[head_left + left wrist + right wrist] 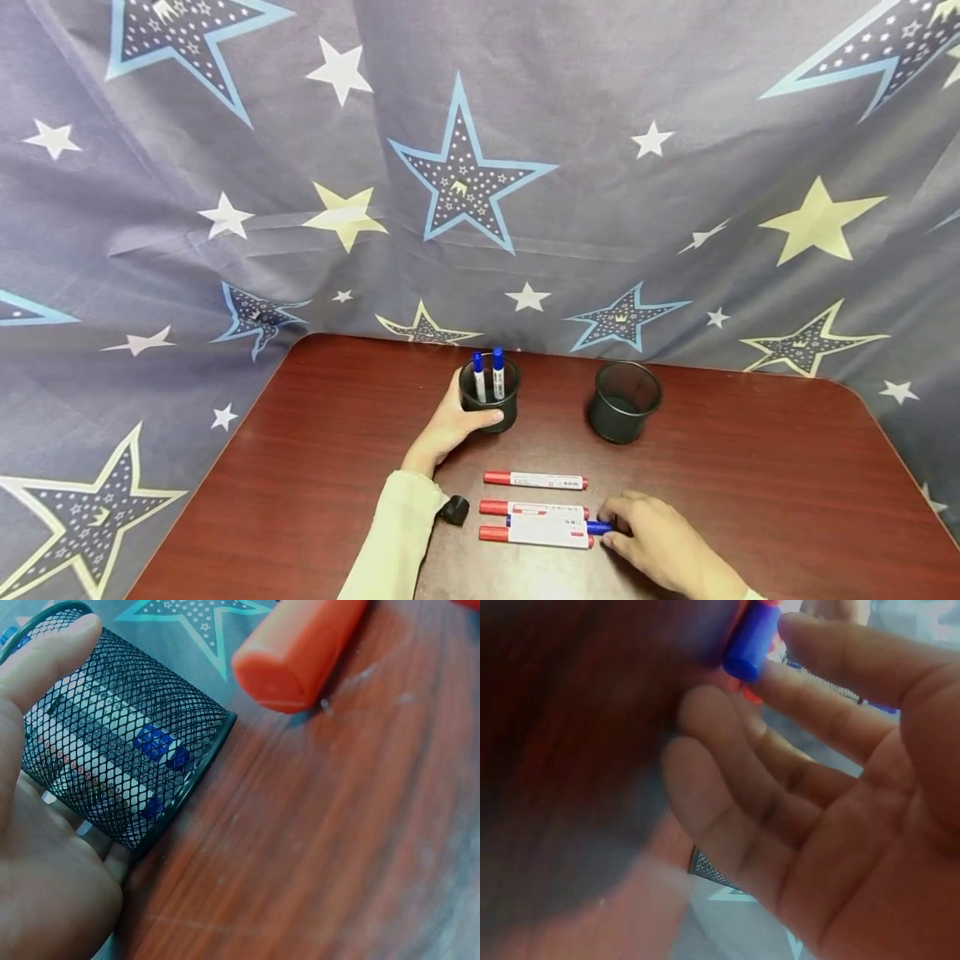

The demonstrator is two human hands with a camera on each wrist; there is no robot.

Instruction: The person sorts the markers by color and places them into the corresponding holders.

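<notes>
With 12 o'clock at the far side of the table, the right hand rests low at about 5 o'clock, palm partly turned in. Its thumb and forefinger are bent on either side of the cap of a blue whiteboard marker, the other fingers loosely curled; I cannot tell whether the two tips actually pinch it. At 9 o'clock from that hand the nearest red marker lies flat, with the blue one just beyond it, close alongside and pointing the opposite way: blue cap toward 3 o'clock, red cap toward 9. Next comes the middle red marker, then, a little apart, the far red marker, both with caps at 9 o'clock too. Near those caps, also at 9 o'clock, a small black object sits by the cuff of the cream left sleeve.

At 11 o'clock from the markers the left hand grips the left mesh pen cup, thumb across its near side and fingers curled round the other. The cup is upright and holds two blue-capped markers, caps up. Between 1 and 2 o'clock from the flat markers, the right mesh pen cup stands on the reddish-brown wooden table. Behind the far edge, at 12, hangs a grey-blue curtain printed with stars.
</notes>
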